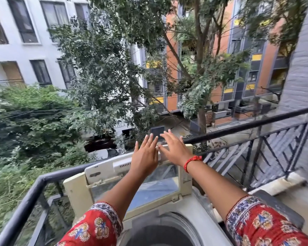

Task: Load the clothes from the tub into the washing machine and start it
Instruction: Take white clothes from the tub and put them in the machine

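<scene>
The fingers of the left hand [145, 154] were straight and slightly spread, tips pointing up and away, with nothing held. The right hand [172, 147] lay the same way, fingers straight and fanned, its thumb nearly meeting the left hand's edge. Both hands were raised at the top edge of the lid [132, 189], which stood upright; whether the palms touched it could not be told. A red thread bracelet [191, 162] circled the right wrist. Both forearms reached forward, bare up to red patterned sleeves [260, 222].

The washing machine [167, 221] stood just below, against the black balcony railing [247, 126]. It was cream-coloured and worn, the lid's clear panel dusty, and the round drum opening [160, 233] lay exposed at the bottom edge.
</scene>
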Demonstrator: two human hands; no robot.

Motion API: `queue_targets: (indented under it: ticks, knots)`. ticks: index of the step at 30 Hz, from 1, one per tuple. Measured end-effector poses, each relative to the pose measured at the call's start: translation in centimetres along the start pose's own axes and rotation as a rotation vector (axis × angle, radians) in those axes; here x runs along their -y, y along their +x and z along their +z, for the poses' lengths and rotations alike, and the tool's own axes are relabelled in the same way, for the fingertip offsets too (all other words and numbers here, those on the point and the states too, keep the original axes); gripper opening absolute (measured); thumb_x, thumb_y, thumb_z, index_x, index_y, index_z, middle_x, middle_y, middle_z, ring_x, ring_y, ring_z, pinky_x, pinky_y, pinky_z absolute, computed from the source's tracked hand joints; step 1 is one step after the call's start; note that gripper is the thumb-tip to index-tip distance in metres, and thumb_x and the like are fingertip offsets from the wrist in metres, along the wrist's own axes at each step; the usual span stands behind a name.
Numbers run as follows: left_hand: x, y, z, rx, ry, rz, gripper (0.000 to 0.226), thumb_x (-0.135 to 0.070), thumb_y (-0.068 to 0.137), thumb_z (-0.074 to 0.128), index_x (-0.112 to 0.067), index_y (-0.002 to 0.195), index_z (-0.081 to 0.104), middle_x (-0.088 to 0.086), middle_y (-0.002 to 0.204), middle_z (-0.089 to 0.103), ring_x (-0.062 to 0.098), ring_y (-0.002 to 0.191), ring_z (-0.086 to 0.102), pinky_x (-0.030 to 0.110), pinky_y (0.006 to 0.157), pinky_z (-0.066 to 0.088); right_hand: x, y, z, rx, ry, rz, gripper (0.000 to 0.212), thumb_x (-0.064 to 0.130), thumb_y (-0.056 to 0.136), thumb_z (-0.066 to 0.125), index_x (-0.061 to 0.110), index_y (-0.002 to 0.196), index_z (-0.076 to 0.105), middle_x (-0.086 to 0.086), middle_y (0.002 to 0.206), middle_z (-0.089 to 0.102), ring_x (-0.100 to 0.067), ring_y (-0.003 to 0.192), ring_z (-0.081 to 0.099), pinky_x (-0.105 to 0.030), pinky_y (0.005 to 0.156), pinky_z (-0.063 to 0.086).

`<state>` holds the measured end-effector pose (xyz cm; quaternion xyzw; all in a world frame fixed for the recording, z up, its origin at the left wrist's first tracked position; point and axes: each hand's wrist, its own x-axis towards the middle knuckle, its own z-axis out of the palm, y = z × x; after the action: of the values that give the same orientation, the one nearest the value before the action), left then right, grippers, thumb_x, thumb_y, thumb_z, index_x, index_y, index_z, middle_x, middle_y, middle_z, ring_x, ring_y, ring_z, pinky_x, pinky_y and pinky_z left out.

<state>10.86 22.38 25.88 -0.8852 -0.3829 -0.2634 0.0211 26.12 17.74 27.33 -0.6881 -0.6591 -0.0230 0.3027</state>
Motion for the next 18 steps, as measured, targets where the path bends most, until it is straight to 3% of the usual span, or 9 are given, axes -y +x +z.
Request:
queue_targets:
  ticks: [8,14,18]
  knots:
    - [-8.2,-1.8,4.1,0.081,-0.089,0.230,0.053,-0.033,0.104,0.025,-0.019,0.155,0.021,0.000,0.163,0.015,0.017,0.152,0.007,0.049,0.122,0.011,-6.0,-9.3,-3.1,-0.069,-0.040,0.190,0.060,0.046,0.099,0.043,0.012,0.148,0.036,-0.010,0.156,0.034,-0.021,0.148,0.023,-0.042,0.119,0.026]
    - [-17.8,-4.9,9.7,0.275,-0.176,0.420,0.056,-0.028,0.101,0.031,-0.021,0.156,0.018,-0.002,0.164,0.013,0.015,0.152,0.007,0.047,0.121,0.010,-11.6,-20.2,-5.6,-0.095,-0.107,0.401,0.054,0.036,0.100,0.047,0.010,0.146,0.039,-0.012,0.152,0.038,-0.023,0.144,0.031,-0.032,0.117,0.026]
    - [-24.7,-7.9,13.7,0.331,-0.197,0.560,0.056,-0.028,0.102,0.031,-0.021,0.156,0.017,-0.004,0.164,0.012,0.013,0.152,0.006,0.043,0.122,0.006,-15.5,-28.0,-7.3,-0.096,-0.227,0.557,0.061,0.050,0.096,0.035,0.018,0.148,0.036,-0.007,0.156,0.034,-0.025,0.144,0.033,-0.045,0.113,0.034]
